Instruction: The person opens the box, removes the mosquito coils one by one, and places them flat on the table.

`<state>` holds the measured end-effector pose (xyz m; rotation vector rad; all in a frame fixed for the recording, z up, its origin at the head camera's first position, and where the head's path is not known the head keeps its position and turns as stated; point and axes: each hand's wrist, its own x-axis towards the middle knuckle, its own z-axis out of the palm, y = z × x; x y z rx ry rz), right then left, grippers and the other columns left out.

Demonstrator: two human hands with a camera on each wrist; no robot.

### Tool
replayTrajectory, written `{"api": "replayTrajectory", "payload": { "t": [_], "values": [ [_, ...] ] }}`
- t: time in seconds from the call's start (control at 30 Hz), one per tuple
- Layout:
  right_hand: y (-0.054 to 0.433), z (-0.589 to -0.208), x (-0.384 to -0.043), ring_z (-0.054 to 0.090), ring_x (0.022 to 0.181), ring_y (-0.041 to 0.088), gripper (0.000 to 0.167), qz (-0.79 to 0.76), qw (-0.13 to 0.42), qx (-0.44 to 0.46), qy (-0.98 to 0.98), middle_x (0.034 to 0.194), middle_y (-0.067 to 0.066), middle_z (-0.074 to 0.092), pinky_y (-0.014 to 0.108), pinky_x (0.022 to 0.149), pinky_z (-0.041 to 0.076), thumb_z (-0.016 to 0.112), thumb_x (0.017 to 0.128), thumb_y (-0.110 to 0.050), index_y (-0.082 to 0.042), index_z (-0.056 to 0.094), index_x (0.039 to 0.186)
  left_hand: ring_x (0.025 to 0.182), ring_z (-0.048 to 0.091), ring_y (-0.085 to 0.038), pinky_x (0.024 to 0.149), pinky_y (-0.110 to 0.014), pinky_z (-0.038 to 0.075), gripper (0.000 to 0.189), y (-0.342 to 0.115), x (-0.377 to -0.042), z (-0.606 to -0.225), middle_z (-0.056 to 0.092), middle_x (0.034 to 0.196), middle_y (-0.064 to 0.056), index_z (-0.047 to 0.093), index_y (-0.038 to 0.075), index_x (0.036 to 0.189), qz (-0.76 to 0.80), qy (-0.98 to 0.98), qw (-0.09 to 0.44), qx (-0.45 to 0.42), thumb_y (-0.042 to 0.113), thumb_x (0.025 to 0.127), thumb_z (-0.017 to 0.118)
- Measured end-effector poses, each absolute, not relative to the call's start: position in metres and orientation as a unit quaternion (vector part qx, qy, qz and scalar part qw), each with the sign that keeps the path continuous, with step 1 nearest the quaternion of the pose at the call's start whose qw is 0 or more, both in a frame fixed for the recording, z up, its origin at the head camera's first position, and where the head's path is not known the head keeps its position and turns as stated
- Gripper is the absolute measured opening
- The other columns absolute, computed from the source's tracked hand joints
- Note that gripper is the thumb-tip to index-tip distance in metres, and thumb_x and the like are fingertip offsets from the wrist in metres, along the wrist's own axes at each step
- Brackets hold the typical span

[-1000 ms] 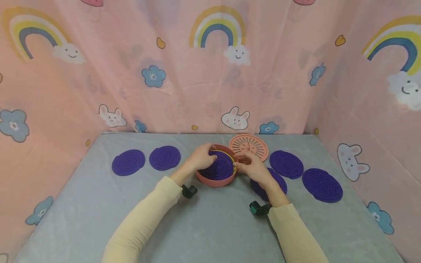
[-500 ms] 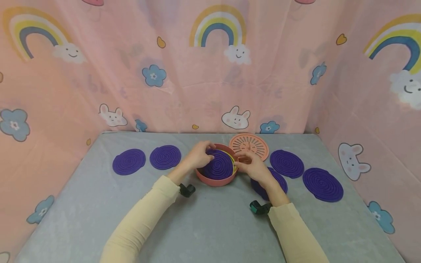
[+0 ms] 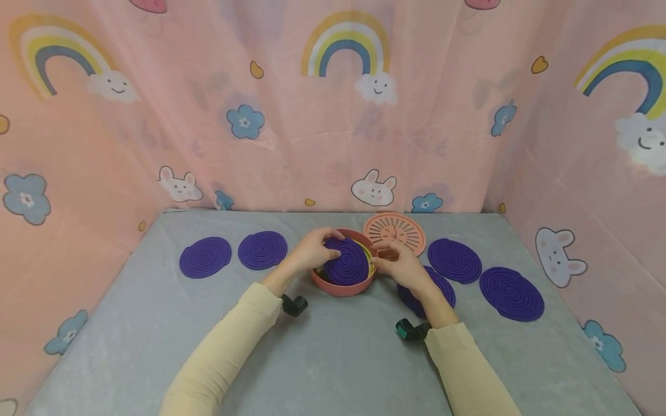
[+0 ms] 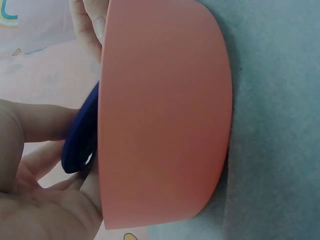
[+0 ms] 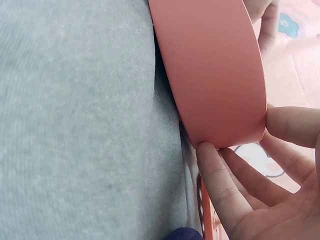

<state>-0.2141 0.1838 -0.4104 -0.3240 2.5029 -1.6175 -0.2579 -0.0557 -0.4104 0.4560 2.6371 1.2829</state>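
A purple spiral disc like a mosquito coil (image 3: pixel 346 263) sits tilted in the round pink box (image 3: pixel 343 289). My left hand (image 3: pixel 314 249) pinches its left edge. In the left wrist view this coil (image 4: pixel 80 135) stands up past the box's rim between thumb and fingers. At the box's right side, my right hand (image 3: pixel 400 266) holds the rim and wall; the right wrist view has the thumb at the rim and fingers against the outside of the box (image 5: pixel 215 75). Something yellow (image 3: pixel 372 260) shows inside, under the purple coil; its full shape is hidden.
Behind the box lies a pink slotted lid (image 3: pixel 393 231). Two purple coils (image 3: pixel 262 250) lie to the left; more lie at right, one coil (image 3: pixel 411 297) partly under my right forearm. A patterned pink curtain (image 3: pixel 333 138) borders the grey table (image 3: pixel 333 358).
My left hand has raised the left edge of the purple coil, which now leans and has shifted slightly right. The right hand stays at the box.
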Motion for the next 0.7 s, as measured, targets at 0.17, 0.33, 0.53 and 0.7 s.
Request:
{"api": "replayTrajectory", "payload": {
  "t": [0.17, 0.33, 0.53, 0.7],
  "values": [
    [0.182, -0.408, -0.212, 0.055, 0.123, 0.046, 0.038, -0.538, 0.072, -0.105, 0.834, 0.134, 0.031, 0.056, 0.057, 0.100, 0.049, 0.065, 0.100, -0.008, 0.007, 0.057, 0.133, 0.120, 0.058, -0.029, 0.100, -0.047, 0.051, 0.021, -0.056, -0.257, -0.413, 0.061, 0.135, -0.012, 0.071, 0.011, 0.116, 0.438, 0.878, 0.120, 0.153, 0.012, 0.096, 0.069],
    [0.182, -0.408, -0.212, 0.055, 0.124, 0.046, 0.037, -0.537, 0.075, -0.104, 0.834, 0.136, 0.031, 0.055, 0.057, 0.101, 0.048, 0.064, 0.100, -0.008, 0.006, 0.057, 0.134, 0.119, 0.059, -0.029, 0.100, -0.047, 0.051, 0.017, -0.055, -0.255, -0.412, 0.062, 0.133, -0.011, 0.072, 0.013, 0.113, 0.446, 0.874, 0.130, 0.145, 0.014, 0.097, 0.069],
    [0.188, -0.430, -0.226, 0.054, 0.125, 0.046, 0.038, -0.541, 0.071, -0.106, 0.831, 0.137, 0.029, 0.055, 0.058, 0.101, 0.047, 0.066, 0.100, -0.011, 0.004, 0.058, 0.134, 0.124, 0.058, -0.030, 0.102, -0.049, 0.049, 0.017, -0.059, -0.251, -0.403, 0.060, 0.138, -0.011, 0.072, 0.012, 0.115, 0.452, 0.872, 0.111, 0.151, 0.014, 0.098, 0.067],
    [0.194, -0.446, -0.235, 0.056, 0.125, 0.041, 0.039, -0.541, 0.061, -0.112, 0.831, 0.136, 0.024, 0.057, 0.056, 0.101, 0.048, 0.068, 0.099, -0.017, -0.001, 0.060, 0.134, 0.125, 0.057, -0.028, 0.101, -0.048, 0.049, 0.018, -0.066, -0.247, -0.395, 0.060, 0.138, -0.010, 0.072, 0.013, 0.115, 0.452, 0.873, 0.089, 0.160, 0.014, 0.098, 0.068]
  ]
}}
